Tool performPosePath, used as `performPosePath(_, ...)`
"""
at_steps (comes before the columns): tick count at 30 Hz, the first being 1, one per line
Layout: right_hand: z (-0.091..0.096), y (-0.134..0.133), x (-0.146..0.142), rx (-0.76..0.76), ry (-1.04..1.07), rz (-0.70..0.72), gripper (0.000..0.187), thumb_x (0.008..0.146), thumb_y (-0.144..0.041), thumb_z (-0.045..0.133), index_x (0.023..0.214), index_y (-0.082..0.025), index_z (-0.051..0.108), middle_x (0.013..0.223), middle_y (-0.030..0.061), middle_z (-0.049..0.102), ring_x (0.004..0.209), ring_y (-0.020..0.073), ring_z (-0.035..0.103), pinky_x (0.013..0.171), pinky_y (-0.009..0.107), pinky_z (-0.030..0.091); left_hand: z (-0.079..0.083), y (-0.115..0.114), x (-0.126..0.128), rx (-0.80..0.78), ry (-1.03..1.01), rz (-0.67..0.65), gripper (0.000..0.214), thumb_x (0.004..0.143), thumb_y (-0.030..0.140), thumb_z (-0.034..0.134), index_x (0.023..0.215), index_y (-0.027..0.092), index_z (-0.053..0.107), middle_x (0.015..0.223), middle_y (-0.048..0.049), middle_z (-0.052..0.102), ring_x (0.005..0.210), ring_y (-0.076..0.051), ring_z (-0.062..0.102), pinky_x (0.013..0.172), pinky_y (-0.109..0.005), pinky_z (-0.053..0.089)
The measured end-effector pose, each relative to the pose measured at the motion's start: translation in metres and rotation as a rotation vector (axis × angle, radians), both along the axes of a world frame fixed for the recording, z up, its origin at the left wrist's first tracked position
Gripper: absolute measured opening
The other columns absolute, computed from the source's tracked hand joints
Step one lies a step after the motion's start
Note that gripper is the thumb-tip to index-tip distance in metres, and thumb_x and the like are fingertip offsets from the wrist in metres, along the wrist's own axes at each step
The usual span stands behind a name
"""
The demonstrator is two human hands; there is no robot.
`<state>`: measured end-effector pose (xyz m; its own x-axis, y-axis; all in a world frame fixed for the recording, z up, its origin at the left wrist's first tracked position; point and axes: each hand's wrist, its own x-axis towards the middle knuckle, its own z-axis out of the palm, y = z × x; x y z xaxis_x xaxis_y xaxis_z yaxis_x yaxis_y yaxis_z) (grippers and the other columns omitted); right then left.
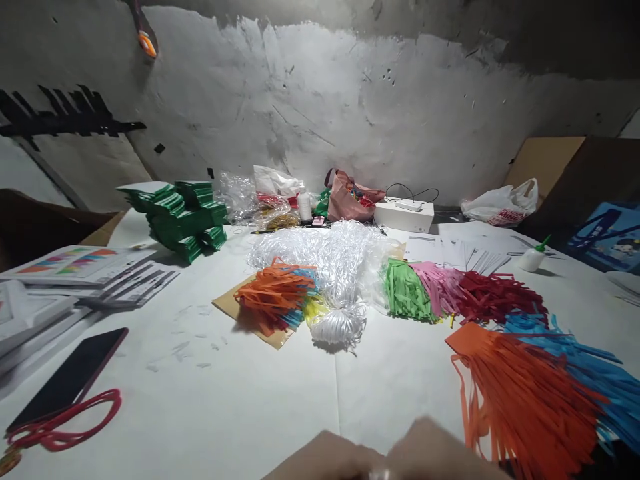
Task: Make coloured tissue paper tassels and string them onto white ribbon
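Note:
At the bottom edge my left hand [323, 459] and my right hand [433, 452] come close together, blurred and mostly cut off by the frame. Their fingers look bent inward, with a small whitish, shiny bit between them that I cannot make out. Beyond them lies a big heap of white shiny string [345, 260], with a tied bundle at its near end. Orange tissue tassels [525, 393] spread out to the right of my right hand, over blue tassels [595, 373]. Another orange tassel bunch [275, 293] rests on a brown envelope [227, 303] left of the string.
Green, pink and dark red tassels [500, 293] lie right of the string. A phone [70, 373] with a red cord is at left, near printed sheets [65, 260] and stacked green paper pieces [185, 213]. A small glue bottle [533, 257] stands at right. Bags and a white box [405, 217] line the wall.

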<state>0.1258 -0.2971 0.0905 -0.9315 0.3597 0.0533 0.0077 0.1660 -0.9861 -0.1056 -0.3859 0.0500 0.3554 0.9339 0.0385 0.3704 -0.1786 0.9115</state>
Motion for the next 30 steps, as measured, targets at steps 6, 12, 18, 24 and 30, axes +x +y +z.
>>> performPosePath(6, 0.052, 0.098, -0.006, 0.361, -0.193, -0.179, 0.051, 0.092, -0.06, 0.053, 0.088, -0.014, 0.073, 0.07, 0.0006, 0.058, 0.061, 0.0108, 0.047, 0.058, 0.022, 0.038, 0.014, 0.027, -0.064, 0.0, 0.006, 0.398, 0.051, 0.094, 0.06, 0.047, 0.1, 0.019, 0.075, 0.061, 0.0012, 0.058, 0.047, -0.01, 0.043, 0.046, -0.021, 0.037)
performPosePath(12, 0.069, 0.209, -0.003, 0.447, -0.464, -0.179, 0.043, 0.085, -0.055, 0.061, 0.097, -0.015, 0.072, 0.079, 0.0028, 0.064, 0.07, 0.0151, 0.056, 0.065, 0.026, 0.043, 0.015, 0.029, -0.159, -0.075, 0.041, 0.712, 0.061, 0.085, 0.072, 0.052, 0.105, 0.018, 0.071, 0.061, 0.0038, 0.054, 0.045, -0.01, 0.038, 0.042, -0.02, 0.034)
performPosePath(18, 0.072, 0.255, 0.004, 0.635, -0.742, -0.375, 0.021, 0.073, -0.029, 0.074, 0.083, -0.012, 0.072, 0.075, 0.0085, 0.065, 0.075, 0.0242, 0.064, 0.071, 0.035, 0.048, 0.018, 0.034, -0.185, -0.025, 0.124, 0.93, 0.061, 0.086, 0.07, 0.051, 0.107, 0.016, 0.071, 0.052, 0.0068, 0.044, 0.046, -0.013, 0.041, 0.043, -0.021, 0.036)
performPosePath(24, 0.042, 0.151, -0.094, 0.815, -0.477, -0.339, 0.062, 0.078, -0.007, 0.059, 0.139, -0.02, 0.055, 0.145, 0.0139, 0.052, 0.135, 0.0266, 0.046, 0.111, 0.043, 0.035, 0.032, 0.071, -0.118, 0.234, 0.343, 0.595, 0.036, 0.097, 0.045, 0.046, 0.101, 0.022, 0.073, 0.088, -0.0052, 0.078, 0.076, -0.021, 0.071, 0.071, -0.025, 0.054)
performPosePath(30, -0.01, 0.084, -0.151, 0.643, -0.198, -0.207, 0.042, 0.09, -0.029, 0.066, 0.13, -0.016, 0.061, 0.097, 0.0042, 0.076, 0.084, 0.0174, 0.07, 0.076, 0.023, 0.053, 0.034, 0.073, -0.107, 0.215, 0.297, 0.363, 0.03, 0.098, 0.04, 0.046, 0.086, 0.025, 0.069, 0.077, -0.0006, 0.075, 0.068, -0.018, 0.07, 0.064, -0.02, 0.053)
